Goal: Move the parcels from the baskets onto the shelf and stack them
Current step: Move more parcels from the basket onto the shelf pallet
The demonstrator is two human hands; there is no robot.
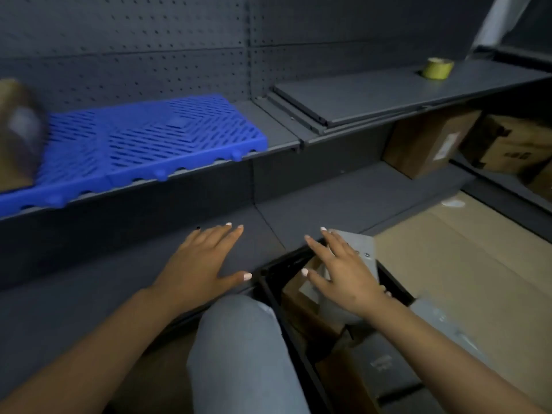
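Brown parcel (18,135), blurred, on blue plastic mat (143,138) at far left of shelf (277,130). Left hand (203,264) flat, fingers straight, holding nothing, over lower ledge. Right hand (343,276) spread open above black basket (268,282), over grey parcel (358,249) inside; contact unclear. Yellow tape roll (437,68) on shelf, far right.

A single head-worn wide-angle camera looks forward and down, close over the left hand (203,261) and right hand (343,276), facing the front edge of the grey shelf (280,135); straight lines bow toward the frame's corners.
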